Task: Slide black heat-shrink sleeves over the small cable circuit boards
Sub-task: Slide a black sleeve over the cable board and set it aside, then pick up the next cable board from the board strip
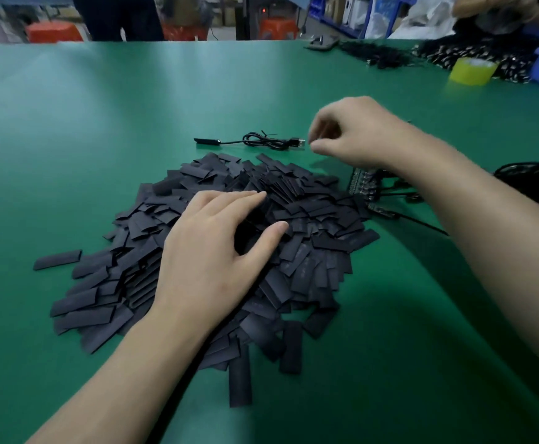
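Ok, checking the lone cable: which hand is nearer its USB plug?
Right. The right hand hovers right of the USB plug; the left hand rests on the sleeve pile, nearer the camera.

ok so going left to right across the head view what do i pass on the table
lone black sleeve → left hand → right hand → yellow tape roll

Illumination from overhead, moderately bright. Broad pale sheen lies across the far half of the green tabletop (101, 100). Soft-edged shadows darken the near right corner. Wide-angle bending at the margins. Background soft; right hand (354, 133) slightly motion-blurred.
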Demonstrator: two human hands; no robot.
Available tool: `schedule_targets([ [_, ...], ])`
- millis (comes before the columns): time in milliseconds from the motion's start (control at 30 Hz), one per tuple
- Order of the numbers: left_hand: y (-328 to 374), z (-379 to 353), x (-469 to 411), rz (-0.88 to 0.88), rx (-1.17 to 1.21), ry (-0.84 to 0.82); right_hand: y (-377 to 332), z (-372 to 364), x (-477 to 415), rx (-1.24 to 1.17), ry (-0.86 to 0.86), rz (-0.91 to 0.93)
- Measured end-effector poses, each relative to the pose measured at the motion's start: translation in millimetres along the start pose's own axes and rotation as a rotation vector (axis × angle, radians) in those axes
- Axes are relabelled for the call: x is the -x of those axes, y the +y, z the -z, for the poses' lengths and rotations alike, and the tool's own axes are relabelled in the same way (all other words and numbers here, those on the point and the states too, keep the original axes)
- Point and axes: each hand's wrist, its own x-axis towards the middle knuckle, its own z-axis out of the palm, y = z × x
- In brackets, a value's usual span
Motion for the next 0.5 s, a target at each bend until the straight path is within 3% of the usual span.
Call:
schedule_targets([
  [133,1,1,1,-0.042,0.01,0.002,29,21,65,0.182,-0.146,-0.221],
  [233,2,2,1,-0.076,0.016,-0.007,35,12,88,0.184,-0.223,-0.337],
  [500,5,4,2,-0.169,0.052,-0.065,44,-9,97,0.121,-0.147,-0.366],
])
